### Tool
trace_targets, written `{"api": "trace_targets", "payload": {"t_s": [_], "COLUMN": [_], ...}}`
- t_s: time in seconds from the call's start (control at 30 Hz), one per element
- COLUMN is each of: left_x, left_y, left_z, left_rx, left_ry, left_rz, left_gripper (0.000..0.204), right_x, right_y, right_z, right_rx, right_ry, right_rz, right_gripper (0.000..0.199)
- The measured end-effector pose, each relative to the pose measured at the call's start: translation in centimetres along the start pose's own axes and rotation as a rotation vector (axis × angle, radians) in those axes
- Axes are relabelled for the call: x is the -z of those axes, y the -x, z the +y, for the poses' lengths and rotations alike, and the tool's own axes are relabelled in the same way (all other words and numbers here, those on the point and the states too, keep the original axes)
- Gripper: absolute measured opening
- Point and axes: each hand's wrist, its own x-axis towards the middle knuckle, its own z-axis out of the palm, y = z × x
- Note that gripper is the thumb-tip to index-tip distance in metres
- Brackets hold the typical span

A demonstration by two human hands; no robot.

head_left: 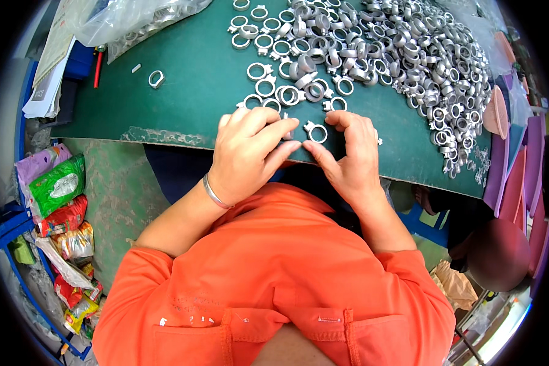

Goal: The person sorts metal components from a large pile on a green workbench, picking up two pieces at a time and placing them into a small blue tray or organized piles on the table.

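Two hands I watch: left hand (250, 152) fingers curled together, right hand (348, 155) pinching one silver ring (316, 132); countless rings (378, 55) heaped beyond.

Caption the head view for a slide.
Both hands, left hand and right hand, pinch a metal ring beside a heap of rings.

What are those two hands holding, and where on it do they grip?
The left hand and right hand meet at a small silver metal ring lying on the green mat; fingertips touch its near rim. Whether it is truly gripped cannot be told.
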Motion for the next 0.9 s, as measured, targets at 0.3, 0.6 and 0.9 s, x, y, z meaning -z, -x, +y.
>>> {"api": "trace_targets", "payload": {"t_s": [0.3, 0.6, 0.9], "left_x": [-0.2, 0.2, -0.4], "left_y": [0.9, 1.5, 2.2], "left_z": [0.1, 0.6, 1.1], "left_rx": [0.162, 0.301, 0.457], "left_ry": [0.372, 0.566, 1.102], "left_rz": [0.08, 0.068, 0.117], "left_gripper": [0.037, 0.038, 0.028], "right_x": [-0.4, 0.0, -0.9], "right_y": [0.0, -0.2, 0.5], "right_z": [-0.6, -0.3, -0.9], "right_rx": [-0.024, -0.036, -0.335], "right_ry": [-0.224, -0.268, -0.949], "right_rz": [0.055, -0.004, 0.006], "right_gripper": [0.038, 0.023, 0.016]}}
